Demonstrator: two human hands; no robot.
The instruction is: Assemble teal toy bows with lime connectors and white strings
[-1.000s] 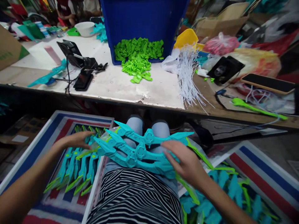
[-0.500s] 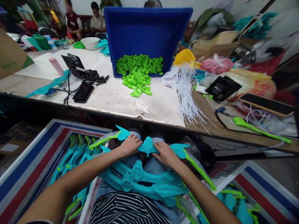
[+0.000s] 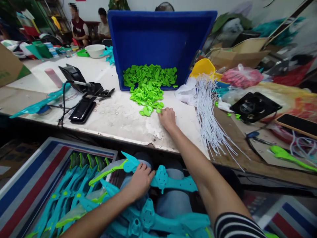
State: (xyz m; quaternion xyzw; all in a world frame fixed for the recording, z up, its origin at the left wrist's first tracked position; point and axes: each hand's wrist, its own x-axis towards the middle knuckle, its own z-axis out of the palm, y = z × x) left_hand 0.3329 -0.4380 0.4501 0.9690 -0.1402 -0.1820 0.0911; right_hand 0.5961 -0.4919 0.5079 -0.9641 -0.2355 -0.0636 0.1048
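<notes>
My left hand is closed around a turquoise winged plastic part lying across my knees, near its left end. That part has a round hub in its middle and a clear, green-edged wing on the left; my right arm covers its right end. On the table, my right hand has its fingers curled at the front of the bright green plastic piece pile. A small green piece shows at its fingertips. More turquoise parts rest on my lap below.
A tipped blue bin stands behind the green pile. To its right lie white zip ties, a black fan and a phone. At lower left, a striped-lined box holds several turquoise parts. Two people sit far back.
My right hand has left the turquoise part and moved up and forward to the green pile. My left hand keeps its hold. The view has shifted slightly.
</notes>
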